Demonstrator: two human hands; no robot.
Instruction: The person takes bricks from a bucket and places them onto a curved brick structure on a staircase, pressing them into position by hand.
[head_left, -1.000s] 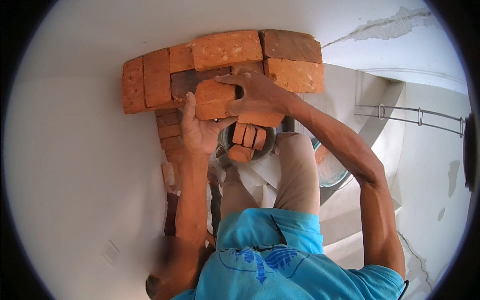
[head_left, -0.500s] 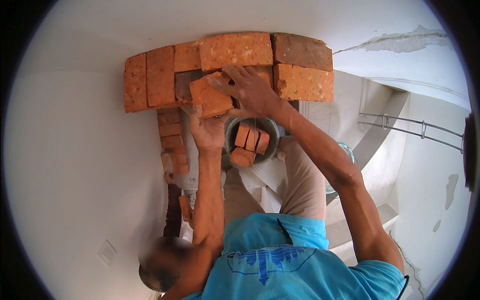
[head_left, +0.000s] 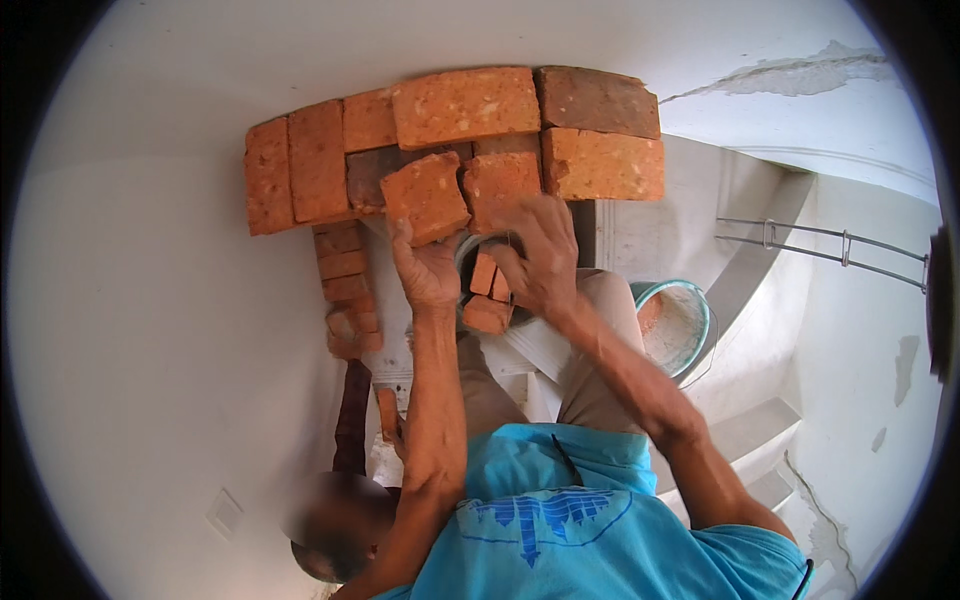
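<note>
In my left hand is a short orange brick, gripped at its near end and tilted against the brick pile. Just right of it, a second short brick juts toward me, a narrow gap between the two. My right hand is at the near end of that second brick, fingers bent and blurred; whether it grips anything cannot be made out. Below both hands, a bucket holds several brick pieces, partly hidden by my right hand.
A co-worker's dark red sleeve reaches up at lower left to a column of bricks. Their other hand holds a brick. A teal-rimmed bucket stands right of my legs. A metal rod frame sticks out from the right.
My right hand has come off the top of the held brick and moved right and toward me. The second short brick now shows. My left hand still holds its brick.
</note>
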